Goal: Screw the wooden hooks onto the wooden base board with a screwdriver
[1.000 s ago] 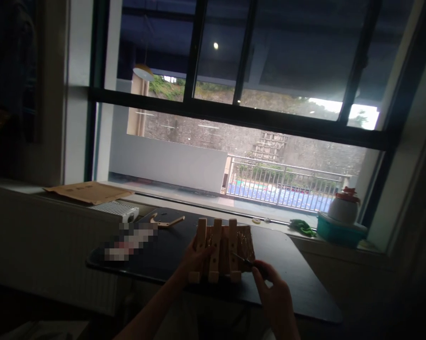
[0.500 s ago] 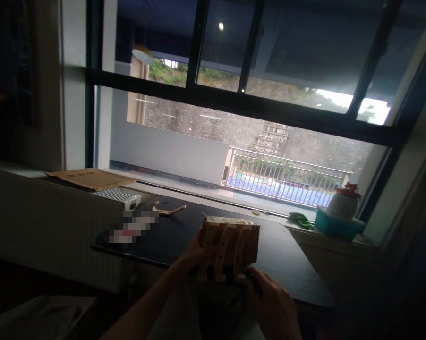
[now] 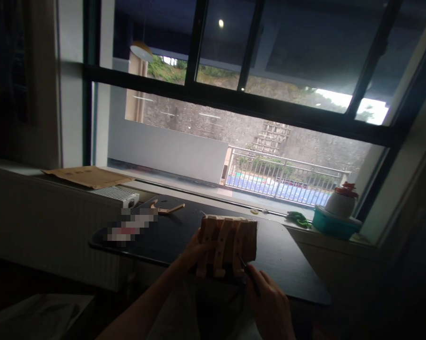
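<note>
Beyond the left end of the black table (image 3: pixel 287 276) lies a brown paper envelope (image 3: pixel 89 177); on the table's far left part is a bent wooden piece (image 3: pixel 168 210). Over the table's near edge, the left hand (image 3: pixel 196 250) grips a brown block (image 3: pixel 250 241) bearing three curved wooden strips (image 3: pixel 237 241). The right hand (image 3: pixel 268 297) is wrapped around a black-handled tool (image 3: pixel 252 278), tip at the rightmost strip. Past the table's far right, a green cloth (image 3: pixel 298 219) sits beside a teal box (image 3: pixel 331 223).

A brown envelope (image 3: pixel 89 176) lies over a white radiator (image 3: pixel 57 222), below the dark-framed window (image 3: pixel 213 98). Along the sill (image 3: pixel 213 202), 2 small items (image 3: pixel 254 211) sit near a crumpled green cloth (image 3: pixel 299 219); 1 white container (image 3: pixel 339 205) stands on a teal box (image 3: pixel 328 221). A metal railing (image 3: pixel 279 177) shows outside.
</note>
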### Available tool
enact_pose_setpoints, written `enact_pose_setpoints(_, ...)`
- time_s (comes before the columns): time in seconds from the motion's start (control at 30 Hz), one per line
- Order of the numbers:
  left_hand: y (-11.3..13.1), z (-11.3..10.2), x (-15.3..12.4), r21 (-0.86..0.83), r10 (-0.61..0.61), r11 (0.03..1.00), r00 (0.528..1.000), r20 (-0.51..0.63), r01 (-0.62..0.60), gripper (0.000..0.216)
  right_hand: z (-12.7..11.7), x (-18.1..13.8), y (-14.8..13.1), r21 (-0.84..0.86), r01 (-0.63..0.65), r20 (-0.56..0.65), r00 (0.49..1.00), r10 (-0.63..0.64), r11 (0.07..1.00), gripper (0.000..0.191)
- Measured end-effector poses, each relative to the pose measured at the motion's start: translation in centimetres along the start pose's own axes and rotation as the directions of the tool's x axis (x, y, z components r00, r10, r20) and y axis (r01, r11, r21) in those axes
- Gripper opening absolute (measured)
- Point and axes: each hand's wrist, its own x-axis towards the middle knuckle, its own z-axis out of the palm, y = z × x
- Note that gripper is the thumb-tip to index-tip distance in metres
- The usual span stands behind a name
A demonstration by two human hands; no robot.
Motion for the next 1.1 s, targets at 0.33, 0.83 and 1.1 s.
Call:
enact_pose_setpoints(0.33,0.6,-0.4,-0.3,-0.003,-0.014,1.0,0.998,0.057,0.014,0.048,-0.8,1.4,-0.4,-0.197,0.184,0.066,0.982,-0.175,0.963,0.027)
enact_pose_setpoints(0.83,0.8,-0.6,-0.7,-0.05,-0.009,0.999,0.993,0.12,0.015,0.05,0.4,1.2,0.3,0.263,-0.255,0.099,0.966,0.237,0.93,0.032)
enact_pose_setpoints(1.1,0.9,-0.7,-0.7,-0.042,-0.014,0.999,0.995,0.102,0.019,0.048,-1.3,2.7,-0.1,-0.095,-0.016,0.159,0.987,0.031,0.995,0.026)
